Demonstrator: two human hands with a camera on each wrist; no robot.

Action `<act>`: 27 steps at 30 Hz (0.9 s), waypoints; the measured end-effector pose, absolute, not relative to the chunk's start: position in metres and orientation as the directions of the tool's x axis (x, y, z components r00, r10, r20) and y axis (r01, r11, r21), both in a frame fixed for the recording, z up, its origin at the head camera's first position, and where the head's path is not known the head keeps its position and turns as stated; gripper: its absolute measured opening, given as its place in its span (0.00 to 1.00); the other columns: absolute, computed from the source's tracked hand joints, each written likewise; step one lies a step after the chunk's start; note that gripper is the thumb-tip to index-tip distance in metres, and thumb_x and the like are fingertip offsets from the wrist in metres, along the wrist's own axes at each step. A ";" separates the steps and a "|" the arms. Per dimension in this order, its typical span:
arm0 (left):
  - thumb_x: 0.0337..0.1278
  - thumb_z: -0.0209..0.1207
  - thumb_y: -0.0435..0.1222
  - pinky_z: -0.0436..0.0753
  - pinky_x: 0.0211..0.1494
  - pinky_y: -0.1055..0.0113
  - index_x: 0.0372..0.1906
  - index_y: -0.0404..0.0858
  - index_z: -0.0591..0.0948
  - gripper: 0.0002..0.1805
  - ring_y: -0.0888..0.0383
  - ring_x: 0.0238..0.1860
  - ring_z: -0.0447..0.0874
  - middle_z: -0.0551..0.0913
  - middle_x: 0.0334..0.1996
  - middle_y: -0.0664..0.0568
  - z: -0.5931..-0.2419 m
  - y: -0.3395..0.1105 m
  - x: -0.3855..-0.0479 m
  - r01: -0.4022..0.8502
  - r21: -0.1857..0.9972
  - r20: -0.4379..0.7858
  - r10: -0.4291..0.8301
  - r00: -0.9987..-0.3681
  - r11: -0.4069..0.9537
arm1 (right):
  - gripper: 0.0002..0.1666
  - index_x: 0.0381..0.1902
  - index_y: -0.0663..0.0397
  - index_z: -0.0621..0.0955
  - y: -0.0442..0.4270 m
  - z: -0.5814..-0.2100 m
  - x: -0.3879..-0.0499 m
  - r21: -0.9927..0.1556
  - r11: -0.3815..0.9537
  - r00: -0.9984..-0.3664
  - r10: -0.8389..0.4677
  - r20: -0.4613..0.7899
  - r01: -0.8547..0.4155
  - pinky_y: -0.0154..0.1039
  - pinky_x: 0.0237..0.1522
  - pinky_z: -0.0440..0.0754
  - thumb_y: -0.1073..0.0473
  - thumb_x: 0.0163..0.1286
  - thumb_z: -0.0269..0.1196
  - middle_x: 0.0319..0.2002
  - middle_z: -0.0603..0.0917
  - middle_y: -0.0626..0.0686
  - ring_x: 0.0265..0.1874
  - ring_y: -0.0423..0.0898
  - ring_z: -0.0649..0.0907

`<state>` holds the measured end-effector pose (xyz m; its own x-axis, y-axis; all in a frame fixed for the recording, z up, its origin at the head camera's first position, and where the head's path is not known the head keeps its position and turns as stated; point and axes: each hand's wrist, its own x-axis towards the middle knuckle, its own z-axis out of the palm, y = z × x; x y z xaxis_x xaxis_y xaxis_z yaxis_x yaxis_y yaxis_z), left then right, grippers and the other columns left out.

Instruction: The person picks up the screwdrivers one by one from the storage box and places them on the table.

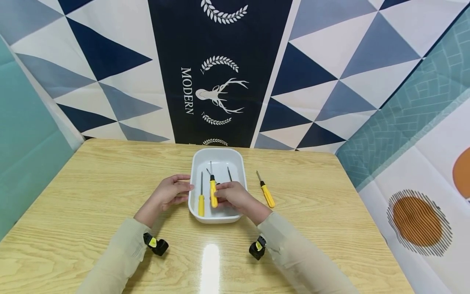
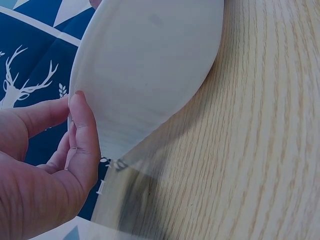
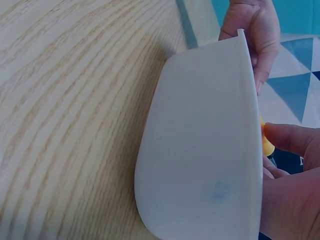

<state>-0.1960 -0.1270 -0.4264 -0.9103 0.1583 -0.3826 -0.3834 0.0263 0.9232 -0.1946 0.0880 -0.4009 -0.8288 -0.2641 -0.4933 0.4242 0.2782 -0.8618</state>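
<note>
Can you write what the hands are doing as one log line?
left hand: holds white tray rim | right hand: grips yellow screwdriver | outside tray, right side: another screwdriver

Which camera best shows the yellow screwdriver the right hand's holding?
The head view: that yellow, metal-tipped screwdriver shows almost whole, from above. The right wrist view shows only a yellow bit; the left wrist view, none.

Tray (image 1: 216,220) on table (image 1: 110,179), near back edge; backdrop (image 1: 224,41) behind. Left hand (image 1: 169,192) at tray's left rim. Right hand (image 1: 235,197) over tray's right half, screwdriver (image 1: 213,190) in fingers. Second screwdriver (image 1: 201,204) in tray, left of first. Shaft (image 1: 229,174) in tray, beyond right hand. Another screwdriver (image 1: 267,195) on table, right of tray, near.
</note>
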 end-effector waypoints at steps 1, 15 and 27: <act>0.56 0.61 0.34 0.85 0.37 0.71 0.65 0.35 0.65 0.32 0.59 0.35 0.84 0.79 0.43 0.50 -0.427 -0.127 -0.196 -0.384 0.923 -0.383 0.156 -0.910 0.026 | 0.22 0.58 0.66 0.73 0.089 -0.400 -0.195 -0.863 0.277 -0.830 -0.264 -0.491 0.422 0.36 0.38 0.86 0.65 0.66 0.56 0.43 0.81 0.59 0.32 0.43 0.82; 0.57 0.61 0.34 0.85 0.36 0.72 0.64 0.36 0.66 0.30 0.60 0.34 0.83 0.80 0.42 0.50 -0.428 -0.125 -0.195 -0.396 0.918 -0.396 0.137 -0.908 0.028 | 0.22 0.57 0.67 0.73 0.101 -0.392 -0.196 -0.876 0.277 -0.844 -0.267 -0.465 0.395 0.37 0.38 0.85 0.65 0.66 0.56 0.41 0.84 0.60 0.29 0.42 0.83; 0.57 0.61 0.34 0.85 0.36 0.73 0.65 0.34 0.65 0.31 0.60 0.35 0.84 0.80 0.42 0.49 -0.426 -0.126 -0.194 -0.370 0.929 -0.369 0.149 -0.917 0.025 | 0.24 0.60 0.68 0.70 0.114 -0.384 -0.197 -0.888 0.251 -0.850 -0.281 -0.447 0.384 0.37 0.40 0.85 0.65 0.67 0.54 0.50 0.79 0.68 0.33 0.43 0.84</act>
<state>-0.1945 -0.1261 -0.4263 -0.9173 0.1494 -0.3691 -0.3696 0.0254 0.9289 -0.1970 0.1137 -0.3840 -0.8496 -0.2805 -0.4467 0.3845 0.2505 -0.8885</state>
